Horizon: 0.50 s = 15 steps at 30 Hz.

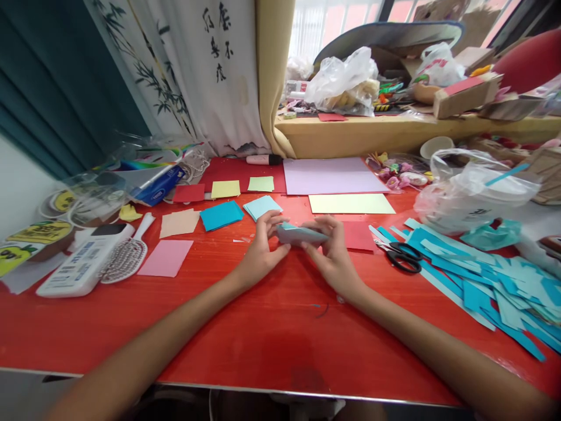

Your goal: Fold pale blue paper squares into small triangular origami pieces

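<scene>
Both my hands meet over the middle of the red table. My left hand pinches the left end of a small folded piece of light blue paper. My right hand grips its right end, fingers curled around it. The paper is held just above the tabletop. Right behind it lie a stack of light blue squares and a stack of darker blue squares.
Black scissors lie right of my hands beside a heap of blue paper strips. Coloured sheets, lilac and pale yellow, lie further back. A hairbrush, remote and pink sheet are at left. Plastic bags sit at right.
</scene>
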Each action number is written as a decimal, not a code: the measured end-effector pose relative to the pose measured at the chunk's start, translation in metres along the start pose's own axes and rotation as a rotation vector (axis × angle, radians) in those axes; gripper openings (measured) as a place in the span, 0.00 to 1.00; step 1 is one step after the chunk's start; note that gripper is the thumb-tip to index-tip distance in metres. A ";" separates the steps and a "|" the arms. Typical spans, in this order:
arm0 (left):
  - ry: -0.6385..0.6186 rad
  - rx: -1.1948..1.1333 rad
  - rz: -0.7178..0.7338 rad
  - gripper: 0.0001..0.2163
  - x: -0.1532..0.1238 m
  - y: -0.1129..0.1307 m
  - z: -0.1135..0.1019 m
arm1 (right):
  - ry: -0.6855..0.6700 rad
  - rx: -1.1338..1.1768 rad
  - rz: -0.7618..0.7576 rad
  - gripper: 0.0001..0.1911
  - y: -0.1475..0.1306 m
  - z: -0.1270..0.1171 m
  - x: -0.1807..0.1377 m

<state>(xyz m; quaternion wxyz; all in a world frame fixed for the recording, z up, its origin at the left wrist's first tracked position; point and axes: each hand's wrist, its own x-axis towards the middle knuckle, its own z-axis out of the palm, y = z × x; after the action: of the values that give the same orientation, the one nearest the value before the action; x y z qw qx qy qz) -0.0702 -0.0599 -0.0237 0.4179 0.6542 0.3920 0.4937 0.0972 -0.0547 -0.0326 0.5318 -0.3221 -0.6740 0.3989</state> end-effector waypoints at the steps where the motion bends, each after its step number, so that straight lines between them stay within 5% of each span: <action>1: -0.014 -0.005 -0.018 0.25 0.000 0.000 0.000 | -0.064 0.004 0.010 0.24 0.002 0.001 0.001; 3: -0.036 -0.005 -0.055 0.26 0.001 -0.001 0.001 | -0.110 0.030 0.037 0.28 0.004 0.002 0.001; 9: -0.058 0.052 -0.052 0.22 -0.001 -0.001 0.003 | -0.002 0.017 0.120 0.18 0.002 0.000 0.002; 15: 0.010 0.179 0.093 0.25 -0.003 0.001 0.003 | 0.030 -0.002 0.157 0.17 0.002 0.000 0.002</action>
<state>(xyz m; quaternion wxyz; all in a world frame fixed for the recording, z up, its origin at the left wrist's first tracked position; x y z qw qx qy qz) -0.0674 -0.0637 -0.0246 0.3326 0.7039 0.4056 0.4789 0.0964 -0.0519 -0.0339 0.5088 -0.3803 -0.6390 0.4338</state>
